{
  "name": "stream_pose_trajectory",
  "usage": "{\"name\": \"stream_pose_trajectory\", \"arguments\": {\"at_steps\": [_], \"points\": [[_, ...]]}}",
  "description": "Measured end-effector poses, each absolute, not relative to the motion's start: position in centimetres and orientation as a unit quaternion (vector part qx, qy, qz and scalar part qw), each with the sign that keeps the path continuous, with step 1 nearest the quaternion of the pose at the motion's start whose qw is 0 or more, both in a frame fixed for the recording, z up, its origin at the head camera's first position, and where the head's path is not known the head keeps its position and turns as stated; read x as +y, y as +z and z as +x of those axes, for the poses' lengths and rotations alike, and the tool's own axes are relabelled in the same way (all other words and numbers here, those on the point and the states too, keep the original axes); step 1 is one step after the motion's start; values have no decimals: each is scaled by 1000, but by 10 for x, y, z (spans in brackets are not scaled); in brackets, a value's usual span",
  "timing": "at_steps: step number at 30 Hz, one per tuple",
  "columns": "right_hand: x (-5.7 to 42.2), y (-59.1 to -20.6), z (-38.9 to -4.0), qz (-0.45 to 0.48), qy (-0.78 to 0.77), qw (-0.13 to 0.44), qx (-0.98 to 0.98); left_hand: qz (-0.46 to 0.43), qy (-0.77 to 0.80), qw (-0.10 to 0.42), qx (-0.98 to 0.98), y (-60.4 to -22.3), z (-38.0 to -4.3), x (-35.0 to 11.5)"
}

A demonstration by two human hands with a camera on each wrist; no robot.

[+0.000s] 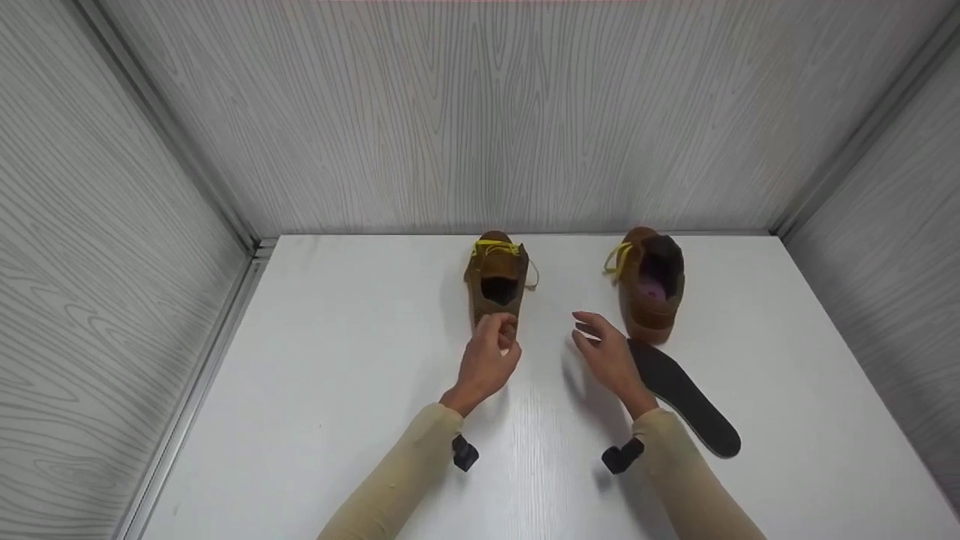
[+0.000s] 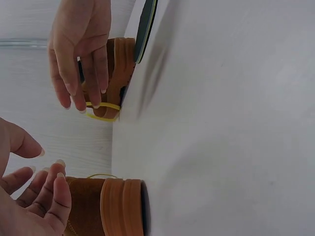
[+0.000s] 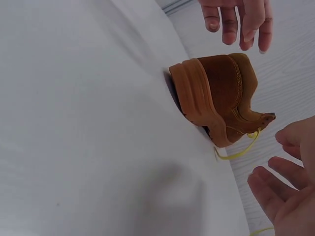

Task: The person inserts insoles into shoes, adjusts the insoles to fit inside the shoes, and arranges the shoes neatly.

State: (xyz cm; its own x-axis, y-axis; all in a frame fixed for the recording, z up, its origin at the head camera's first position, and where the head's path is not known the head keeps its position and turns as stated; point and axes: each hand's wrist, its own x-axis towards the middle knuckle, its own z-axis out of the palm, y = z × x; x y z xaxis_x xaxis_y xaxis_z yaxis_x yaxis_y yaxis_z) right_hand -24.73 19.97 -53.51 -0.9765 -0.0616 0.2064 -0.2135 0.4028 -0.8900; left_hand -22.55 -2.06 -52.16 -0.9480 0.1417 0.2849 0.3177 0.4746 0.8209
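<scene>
Two beige sleeves (image 1: pixel 397 476) reach in from the near edge, each with a black block (image 1: pixel 465 455) at the wrist. Inside the right shoe (image 1: pixel 649 316) shows a purple patch (image 1: pixel 652 289); any print on it is too small to read.

Grey wood-grain walls (image 1: pixel 480 112) bound the white table (image 1: pixel 322 375) at the back and both sides, and a metal strip (image 1: pixel 208 354) runs along the left. A black insole (image 1: pixel 697 405) lies aslant on the near side of the right shoe, one end just beside the heel; whether they touch cannot be told. The right hand (image 1: pixel 611 360) hangs over the table, covering part of the insole's edge in the head view, its fingers loosely bent and holding nothing. The left hand (image 1: pixel 487 361) is just beside the heel of the left shoe (image 1: pixel 496 262), partly hiding it; its fingers curl loosely around nothing, thumb and fingertips apart in the left wrist view.

Both shoes stand on the table's far side, apart from each other. They are brown, with ridged soles (image 2: pixel 123 206) and yellow laces (image 1: pixel 496 244). The left shoe points its toe at the back wall, a lace loop hanging on its right. The right shoe gapes wide, laces drooping to its left. The insole is long and flat, with a thin pale edge.
</scene>
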Motion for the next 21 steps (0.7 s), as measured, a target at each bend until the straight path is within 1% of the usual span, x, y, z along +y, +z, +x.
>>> {"name": "stream_pose_trajectory", "arguments": {"at_steps": [6, 10, 15, 21], "points": [[217, -532, -239, 19, 528, 122, -840, -158, -490, 46, -856, -523, -221, -5], [227, -530, -234, -5, 514, 153, -844, -168, -485, 30, -858, -524, -222, 7], [240, -530, -231, -41, 510, 173, -842, -178, -489, 6, -854, -524, -224, 21], [260, -534, -230, -111, 516, 196, -826, -186, -504, -31, -843, -526, -229, 41]]}}
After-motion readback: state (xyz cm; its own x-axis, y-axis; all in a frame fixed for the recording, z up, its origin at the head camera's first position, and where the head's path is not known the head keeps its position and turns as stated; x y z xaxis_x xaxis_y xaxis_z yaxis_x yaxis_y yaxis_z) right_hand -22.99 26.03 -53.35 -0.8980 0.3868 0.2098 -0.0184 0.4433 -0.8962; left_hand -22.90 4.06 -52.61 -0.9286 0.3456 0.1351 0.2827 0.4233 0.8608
